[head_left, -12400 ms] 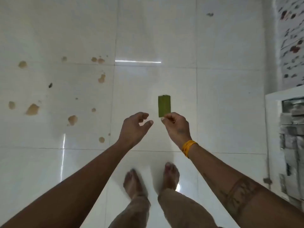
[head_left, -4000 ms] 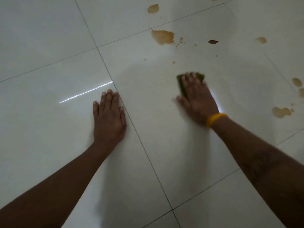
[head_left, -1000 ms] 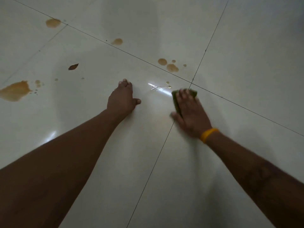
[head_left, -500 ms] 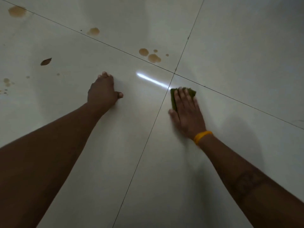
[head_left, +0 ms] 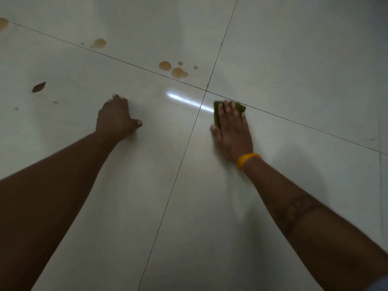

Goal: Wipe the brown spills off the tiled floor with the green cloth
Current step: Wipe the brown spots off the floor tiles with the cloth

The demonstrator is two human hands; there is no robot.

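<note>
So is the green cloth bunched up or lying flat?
Flat: the green cloth lies pressed on the tiled floor under the right hand.

Your right hand (head_left: 232, 131) covers most of the green cloth (head_left: 216, 114); only its left strip and far corner show. A brown spill (head_left: 3, 24) is cut by the left edge. Your left hand (head_left: 115, 120) hides its own fingertips; curl undetermined

Open floor (head_left: 294, 59) all round; only the left hand (head_left: 114, 118) blocks a leftward sweep toward the leaf (head_left: 38, 87)
</note>
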